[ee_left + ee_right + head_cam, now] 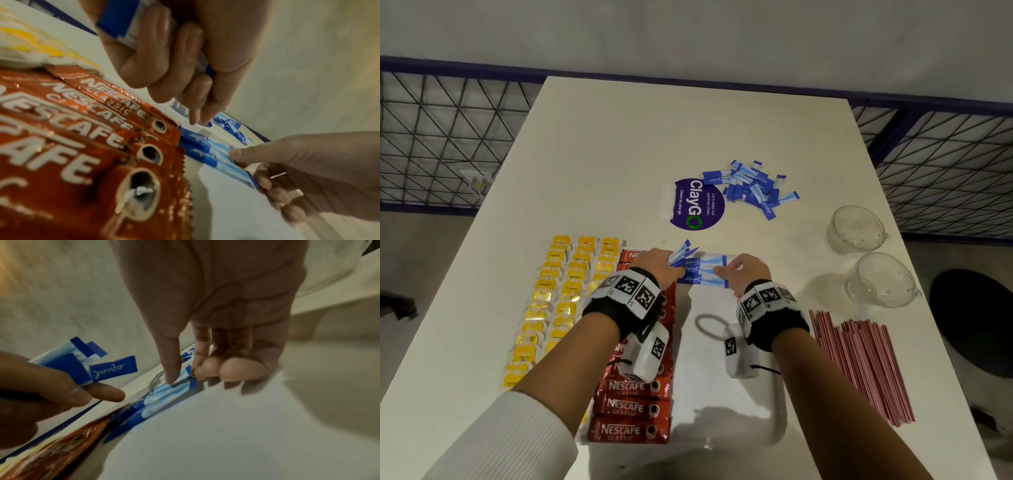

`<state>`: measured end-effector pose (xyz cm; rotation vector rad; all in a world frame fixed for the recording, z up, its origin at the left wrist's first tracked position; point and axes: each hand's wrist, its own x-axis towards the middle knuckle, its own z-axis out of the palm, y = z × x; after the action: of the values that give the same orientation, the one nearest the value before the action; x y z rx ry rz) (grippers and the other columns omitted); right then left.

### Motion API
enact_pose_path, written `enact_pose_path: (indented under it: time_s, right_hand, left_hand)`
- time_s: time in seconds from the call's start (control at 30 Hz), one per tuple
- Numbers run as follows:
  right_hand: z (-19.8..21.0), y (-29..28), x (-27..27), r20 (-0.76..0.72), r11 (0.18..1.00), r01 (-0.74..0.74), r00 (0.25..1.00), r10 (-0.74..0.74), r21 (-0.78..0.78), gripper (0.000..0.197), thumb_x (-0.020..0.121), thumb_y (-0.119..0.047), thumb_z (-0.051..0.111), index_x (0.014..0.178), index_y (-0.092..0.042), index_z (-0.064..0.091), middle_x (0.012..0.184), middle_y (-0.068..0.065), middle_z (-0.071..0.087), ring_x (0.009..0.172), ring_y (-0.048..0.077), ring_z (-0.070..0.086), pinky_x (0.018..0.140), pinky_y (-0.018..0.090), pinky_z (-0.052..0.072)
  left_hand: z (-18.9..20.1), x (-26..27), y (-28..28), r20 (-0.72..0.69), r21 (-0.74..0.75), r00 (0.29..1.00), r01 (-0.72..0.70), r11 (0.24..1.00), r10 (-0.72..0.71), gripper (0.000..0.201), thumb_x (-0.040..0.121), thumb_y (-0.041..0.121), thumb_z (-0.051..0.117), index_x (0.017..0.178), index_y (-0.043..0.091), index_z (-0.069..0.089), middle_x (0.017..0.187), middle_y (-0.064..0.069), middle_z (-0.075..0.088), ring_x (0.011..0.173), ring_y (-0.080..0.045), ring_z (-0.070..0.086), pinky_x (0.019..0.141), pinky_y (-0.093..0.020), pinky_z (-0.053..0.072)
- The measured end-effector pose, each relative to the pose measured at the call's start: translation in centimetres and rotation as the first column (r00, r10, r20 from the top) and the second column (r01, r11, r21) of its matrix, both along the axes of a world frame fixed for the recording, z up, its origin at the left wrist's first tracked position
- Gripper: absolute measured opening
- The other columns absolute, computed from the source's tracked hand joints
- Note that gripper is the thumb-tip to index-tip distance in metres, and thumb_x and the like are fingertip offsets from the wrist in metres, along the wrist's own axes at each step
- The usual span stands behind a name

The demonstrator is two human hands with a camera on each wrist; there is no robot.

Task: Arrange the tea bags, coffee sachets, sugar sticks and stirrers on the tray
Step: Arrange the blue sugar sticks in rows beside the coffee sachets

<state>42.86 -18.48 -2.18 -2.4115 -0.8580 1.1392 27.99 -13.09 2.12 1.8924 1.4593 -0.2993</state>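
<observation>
A white tray lies in front of me. A column of red Nescafe sachets lines its left side, and rows of yellow tea bags lie left of them. At the tray's far end a few blue sugar sticks lie side by side. My left hand grips a bunch of sugar sticks just above the laid ones. My right hand pinches the right end of a laid stick between thumb and curled fingers. More sugar sticks are piled on the table beyond. Red stirrers lie right of the tray.
Two glass cups stand at the table's right edge. A purple ClayGo sticker is on the table beside the pile. A thin ring lies on the tray. A black stool is at the right.
</observation>
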Motion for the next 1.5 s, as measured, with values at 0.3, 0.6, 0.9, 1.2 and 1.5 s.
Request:
enact_pose_path:
  time_s: [0.3,0.6,0.9,1.2,1.5]
  right_hand:
    - [-0.6,0.1,0.5,-0.01,1.0,-0.011,1.0,0.011,0.001,0.032,0.079,-0.04,0.067,0.067,-0.023,0.044,0.097,0.011,0.067,0.088,0.027,0.06,0.089,0.041,0.052]
    - [-0.9,-0.4,0.4,-0.033,0.994,0.062,0.998,-0.059,0.095,0.028,0.08,-0.04,0.065,0.067,-0.027,0.044,0.092,0.008,0.066,0.076,0.022,0.052,0.086,0.044,0.052]
    - [0.3,-1.1,0.9,-0.079,0.997,0.026,0.997,-0.02,0.068,0.025,0.082,-0.035,0.066,0.069,-0.023,0.047,0.081,0.004,0.061,0.068,0.021,0.055,0.083,0.042,0.054]
    - [0.3,-1.8,0.8,-0.119,1.0,0.009,0.993,-0.008,0.01,0.023,0.082,-0.018,0.065,0.065,-0.021,0.049,0.07,0.001,0.057,0.063,0.018,0.054,0.077,0.033,0.053]
    - [0.4,-1.9,0.5,-0.091,0.998,0.035,0.995,-0.031,0.047,0.024,0.082,-0.021,0.063,0.063,-0.022,0.049,0.074,0.001,0.057,0.072,0.021,0.055,0.08,0.034,0.052]
  left_hand:
    - [-0.2,0.3,-0.6,-0.028,0.031,0.997,0.07,0.997,-0.069,0.027,0.094,0.028,0.049,0.111,0.01,0.057,0.108,-0.015,0.061,0.089,-0.024,0.052,0.073,-0.025,0.036]
    - [-0.3,0.4,-0.8,-0.046,-0.016,0.998,0.048,0.999,-0.048,0.033,0.095,0.029,0.049,0.114,0.004,0.056,0.112,-0.017,0.061,0.09,-0.026,0.054,0.075,-0.026,0.038]
    - [-0.4,0.0,-0.3,0.043,0.005,0.998,-0.042,0.999,0.042,0.015,0.095,0.026,0.047,0.092,0.013,0.052,0.094,-0.011,0.055,0.082,-0.021,0.047,0.068,-0.025,0.034]
    - [0.1,-0.4,-0.2,0.095,0.008,0.988,-0.119,0.993,0.118,0.035,0.096,0.032,0.046,0.112,0.004,0.058,0.111,-0.018,0.062,0.083,-0.021,0.049,0.056,-0.023,0.035]
    - [0.9,-1.3,-0.4,0.159,0.013,0.973,-0.172,0.985,0.168,0.028,0.095,0.031,0.048,0.075,0.012,0.045,0.082,-0.008,0.049,0.073,-0.02,0.045,0.051,-0.019,0.028]
